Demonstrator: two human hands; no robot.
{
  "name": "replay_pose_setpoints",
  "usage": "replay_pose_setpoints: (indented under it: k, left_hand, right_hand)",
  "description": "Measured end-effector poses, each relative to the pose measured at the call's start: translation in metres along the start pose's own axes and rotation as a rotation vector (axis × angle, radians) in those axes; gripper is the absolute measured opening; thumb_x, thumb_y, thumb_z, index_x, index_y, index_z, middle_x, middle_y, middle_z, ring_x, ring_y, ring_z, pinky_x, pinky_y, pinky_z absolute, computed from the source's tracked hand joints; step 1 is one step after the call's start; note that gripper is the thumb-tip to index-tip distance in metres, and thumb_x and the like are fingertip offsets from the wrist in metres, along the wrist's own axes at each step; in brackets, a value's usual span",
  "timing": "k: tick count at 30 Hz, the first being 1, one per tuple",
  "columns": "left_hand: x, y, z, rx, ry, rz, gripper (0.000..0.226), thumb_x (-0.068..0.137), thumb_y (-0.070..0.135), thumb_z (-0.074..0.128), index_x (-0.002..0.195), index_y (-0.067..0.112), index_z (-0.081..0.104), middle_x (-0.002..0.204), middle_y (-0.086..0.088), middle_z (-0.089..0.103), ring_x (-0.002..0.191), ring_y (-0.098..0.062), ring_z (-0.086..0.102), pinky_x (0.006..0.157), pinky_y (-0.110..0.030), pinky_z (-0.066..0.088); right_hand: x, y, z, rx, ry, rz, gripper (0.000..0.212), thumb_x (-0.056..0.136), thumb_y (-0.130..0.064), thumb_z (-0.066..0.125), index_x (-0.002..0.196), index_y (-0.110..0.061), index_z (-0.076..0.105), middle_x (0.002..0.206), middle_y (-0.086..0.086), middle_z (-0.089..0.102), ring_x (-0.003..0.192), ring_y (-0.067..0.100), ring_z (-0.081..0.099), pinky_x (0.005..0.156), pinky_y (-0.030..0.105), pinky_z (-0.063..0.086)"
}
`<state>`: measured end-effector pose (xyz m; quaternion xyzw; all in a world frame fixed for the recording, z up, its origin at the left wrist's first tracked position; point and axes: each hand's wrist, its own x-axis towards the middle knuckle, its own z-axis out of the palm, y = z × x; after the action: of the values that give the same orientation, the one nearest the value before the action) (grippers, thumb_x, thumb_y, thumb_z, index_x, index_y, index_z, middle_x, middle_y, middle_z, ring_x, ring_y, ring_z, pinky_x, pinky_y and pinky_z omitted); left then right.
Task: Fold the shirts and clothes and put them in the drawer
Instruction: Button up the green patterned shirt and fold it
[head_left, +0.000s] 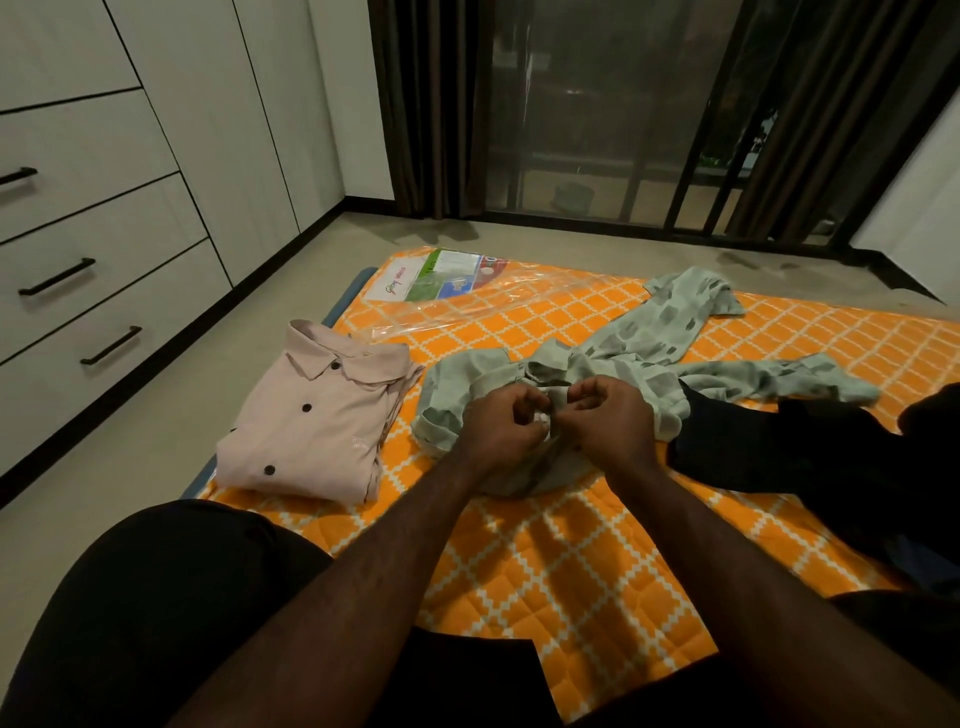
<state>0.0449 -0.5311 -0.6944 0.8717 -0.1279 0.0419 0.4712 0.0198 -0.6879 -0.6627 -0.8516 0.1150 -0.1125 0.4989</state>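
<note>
While both hands pinch the pale green patterned shirt's (639, 338) front just below its collar, left hand (501, 428) and right hand (613, 421) nearly touch. Left of them lies a folded pink shirt (317, 421); dark clothing (769, 457) sits to their right, with closed drawers (104, 260) far left.

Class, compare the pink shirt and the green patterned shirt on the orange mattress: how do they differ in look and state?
The pink shirt is plain with dark buttons; the green patterned shirt carries grey blotches. The pink shirt lies folded into a neat rectangle, while the green one sprawls unfolded with its sleeves spread. Nothing touches the pink shirt, but the left hand and right hand pinch the green shirt's front below the collar. Both are collared and lie on the orange mattress.
</note>
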Motion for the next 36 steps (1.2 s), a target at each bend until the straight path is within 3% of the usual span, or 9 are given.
replay_pose_setpoints:
  k: [4,7,9,14,18,24,29,32,36]
  left_hand:
    - [-0.001,0.001,-0.004,-0.132,0.036,-0.005,0.014,0.086,0.012,0.075,0.100,0.015,0.073,0.086,0.003,0.075,0.078,-0.012,0.072,0.069,-0.031,0.060]
    - [-0.001,0.001,-0.002,-0.169,0.063,-0.007,0.005,0.087,0.010,0.074,0.092,0.012,0.075,0.080,0.005,0.074,0.073,-0.005,0.071,0.065,-0.021,0.056]
    - [-0.002,0.001,0.000,-0.174,0.085,-0.018,0.004,0.087,0.008,0.075,0.090,0.010,0.076,0.076,0.007,0.073,0.068,0.000,0.068,0.061,-0.015,0.051]
    - [0.000,-0.003,-0.001,-0.194,0.073,-0.044,0.010,0.087,0.010,0.077,0.097,0.009,0.079,0.085,-0.001,0.077,0.077,-0.011,0.073,0.070,-0.029,0.060]
    - [0.000,-0.003,-0.002,-0.142,0.086,-0.015,0.015,0.087,0.010,0.077,0.102,0.010,0.079,0.093,-0.001,0.078,0.083,-0.007,0.072,0.075,-0.026,0.058]
    - [-0.001,0.001,-0.005,-0.116,0.160,-0.007,0.023,0.078,0.014,0.084,0.088,0.026,0.067,0.079,0.008,0.075,0.072,-0.003,0.072,0.065,-0.028,0.059]
    - [-0.002,0.004,-0.002,-0.040,0.206,0.007,0.022,0.076,0.010,0.081,0.082,0.020,0.063,0.071,0.010,0.069,0.066,-0.001,0.067,0.057,-0.024,0.054]
    - [-0.002,0.003,0.000,-0.023,0.220,0.021,0.018,0.076,0.006,0.079,0.082,0.014,0.064,0.075,0.006,0.069,0.069,-0.006,0.067,0.059,-0.028,0.054]
    - [-0.001,0.000,-0.001,-0.056,0.165,0.006,0.016,0.080,0.008,0.081,0.083,0.014,0.067,0.078,0.003,0.072,0.073,-0.010,0.070,0.065,-0.033,0.058]
  right_hand:
    - [-0.002,0.000,0.002,-0.012,-0.019,-0.057,0.026,0.067,-0.016,0.090,0.085,-0.022,0.071,0.076,-0.006,0.073,0.072,0.008,0.070,0.064,0.034,0.060]
    - [-0.002,0.003,0.004,0.033,-0.052,-0.075,0.029,0.069,-0.015,0.091,0.089,-0.020,0.071,0.078,-0.004,0.074,0.072,0.007,0.072,0.062,0.029,0.060]
    - [-0.001,0.004,0.005,0.038,-0.068,-0.087,0.028,0.071,-0.015,0.091,0.091,-0.019,0.071,0.079,-0.003,0.075,0.073,0.007,0.072,0.064,0.031,0.061]
    - [0.001,0.009,0.006,0.049,-0.087,-0.109,0.025,0.074,-0.014,0.090,0.094,-0.016,0.074,0.081,-0.003,0.076,0.076,0.010,0.074,0.070,0.038,0.064]
    - [0.004,0.012,0.005,0.113,-0.121,-0.076,0.024,0.076,-0.009,0.087,0.095,-0.016,0.075,0.083,0.001,0.078,0.080,0.015,0.076,0.075,0.045,0.064]
    - [0.004,0.011,0.005,0.154,-0.152,-0.058,0.026,0.076,-0.002,0.083,0.094,-0.018,0.073,0.086,0.002,0.078,0.082,0.016,0.076,0.076,0.046,0.064]
    - [0.005,0.012,0.005,0.134,-0.153,-0.083,0.028,0.075,0.000,0.083,0.092,-0.018,0.070,0.084,0.002,0.078,0.081,0.016,0.076,0.077,0.048,0.064]
    - [0.003,0.012,0.005,0.068,-0.141,-0.145,0.030,0.074,0.000,0.083,0.093,-0.018,0.069,0.083,-0.001,0.077,0.080,0.008,0.075,0.074,0.040,0.064]
    - [0.001,0.011,0.005,-0.047,-0.122,-0.262,0.034,0.074,-0.006,0.088,0.099,-0.018,0.068,0.084,-0.008,0.075,0.078,-0.006,0.070,0.065,0.011,0.053]
